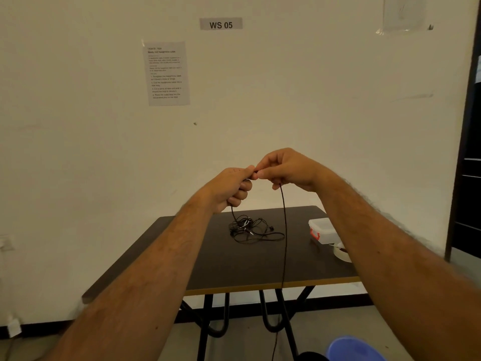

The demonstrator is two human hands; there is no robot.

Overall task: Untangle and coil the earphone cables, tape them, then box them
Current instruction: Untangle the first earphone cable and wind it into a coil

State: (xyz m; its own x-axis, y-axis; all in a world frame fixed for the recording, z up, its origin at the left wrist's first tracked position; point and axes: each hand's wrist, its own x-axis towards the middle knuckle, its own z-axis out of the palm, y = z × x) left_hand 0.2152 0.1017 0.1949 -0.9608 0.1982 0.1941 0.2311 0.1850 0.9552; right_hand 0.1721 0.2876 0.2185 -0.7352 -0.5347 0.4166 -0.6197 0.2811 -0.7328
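Untangling stage: both hands, left (234, 187) and right (283, 169), pinch one cable (284, 230) mid-frame; next, coil it.

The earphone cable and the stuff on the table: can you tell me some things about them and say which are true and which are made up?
1. Both hands hold the black cable up in the air. True: the left hand and the right hand pinch it together above the table.
2. A tangled pile of cable lies on the table. True.
3. The plastic box has blue clips. False: its clip is red.
4. The cable from the right hand stops at the tabletop. False: it hangs down past the table's front edge.
5. The tape roll sits beside the box. True.
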